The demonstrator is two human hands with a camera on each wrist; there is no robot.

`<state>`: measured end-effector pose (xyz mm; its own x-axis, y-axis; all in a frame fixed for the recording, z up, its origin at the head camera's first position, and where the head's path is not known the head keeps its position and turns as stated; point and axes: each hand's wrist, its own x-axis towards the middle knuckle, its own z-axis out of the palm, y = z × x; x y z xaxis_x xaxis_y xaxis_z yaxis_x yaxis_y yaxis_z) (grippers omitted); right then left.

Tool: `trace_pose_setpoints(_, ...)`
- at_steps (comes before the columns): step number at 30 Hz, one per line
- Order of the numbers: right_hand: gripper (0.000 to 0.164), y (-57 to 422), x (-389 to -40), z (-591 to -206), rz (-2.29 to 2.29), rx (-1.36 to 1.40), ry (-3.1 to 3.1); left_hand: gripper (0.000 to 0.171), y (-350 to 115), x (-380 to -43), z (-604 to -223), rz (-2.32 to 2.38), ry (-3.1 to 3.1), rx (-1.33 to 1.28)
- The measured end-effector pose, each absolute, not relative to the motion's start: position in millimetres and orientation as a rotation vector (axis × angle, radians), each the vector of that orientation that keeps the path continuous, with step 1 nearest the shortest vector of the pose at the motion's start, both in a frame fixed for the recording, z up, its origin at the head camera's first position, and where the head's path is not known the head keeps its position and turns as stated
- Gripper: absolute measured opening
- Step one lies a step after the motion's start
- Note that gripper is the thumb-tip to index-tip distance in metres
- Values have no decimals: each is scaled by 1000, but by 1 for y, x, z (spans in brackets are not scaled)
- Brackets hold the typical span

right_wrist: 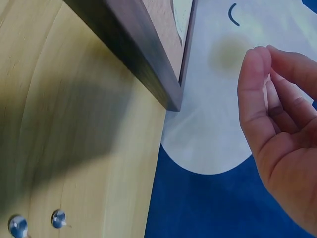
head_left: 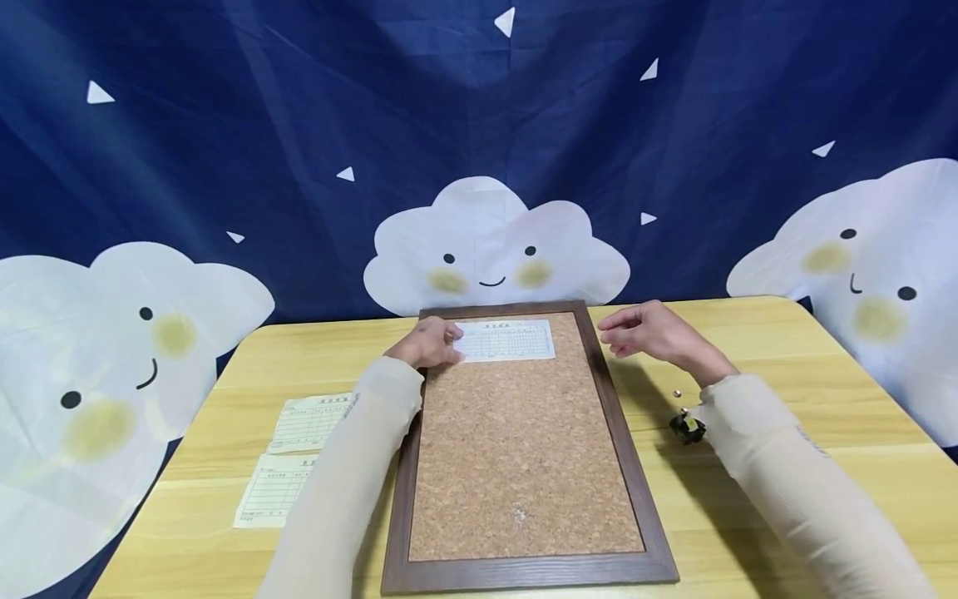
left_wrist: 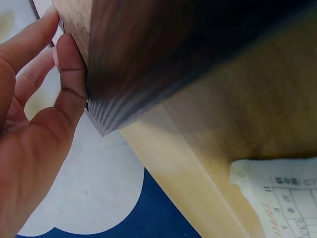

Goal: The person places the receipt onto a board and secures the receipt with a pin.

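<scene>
While the background is filled by a dark blue curtain (head_left: 299, 100) printed with white clouds and triangles, a light wood-grained table (head_left: 786, 358) is seen before it. On the table, a cork board (head_left: 524, 449) in a dark brown frame (head_left: 629, 466) is laid lengthwise, its short far side brought to the table's far edge. Partly overlapped by the left sleeve (head_left: 340, 499), two printed slips (head_left: 308, 423) are laid between the table's left edge and the board's. A third slip (head_left: 505, 340) is placed across the board, near its far edge. This slip's left end is touched by the left hand (head_left: 428, 339), whose fingers are loosely extended over the frame's left side. Beyond the frame's right edge, near its far corner, the right hand (head_left: 647, 331) is held raised, thumb and forefinger tips brought together; whether anything is pinched cannot be told. Two silver pins (right_wrist: 58, 218) are left on the table, right of the board.
</scene>
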<state>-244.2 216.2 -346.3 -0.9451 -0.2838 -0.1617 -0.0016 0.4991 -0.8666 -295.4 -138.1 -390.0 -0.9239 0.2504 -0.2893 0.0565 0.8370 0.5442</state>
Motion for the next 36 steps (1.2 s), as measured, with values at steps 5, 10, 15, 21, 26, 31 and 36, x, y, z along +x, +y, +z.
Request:
trace_pose_setpoints(5, 35, 223, -241, -346, -1446, -233, 2449, 48, -138, -296, -390, 767, 2662, 231)
trace_pose_setpoints(10, 35, 229, -237, -348, -1464, -236, 2423, 48, -137, -295, -389, 755, 2673, 223)
trace_pose_setpoints(15, 36, 237, -235, -350, -1443, -239, 2434, 48, -137, -294, -388, 745, 2672, 228)
trace_pose_setpoints(21, 37, 245, -234, -352, -1426, -234, 2442, 49, -137, -294, -387, 744, 2673, 244)
trace_pose_setpoints(26, 36, 250, -230, -353, -1422, -232, 2446, 49, -138, -295, -388, 747, 2672, 244)
trace_pose_setpoints(31, 36, 256, -228, -357, -1409, -230, 2441, 48, -138, -295, -390, 735, 2674, 246)
trace_pose_setpoints(36, 37, 264, -227, -359, -1396, -228, 2447, 48, -138, -296, -390, 734, 2684, 258)
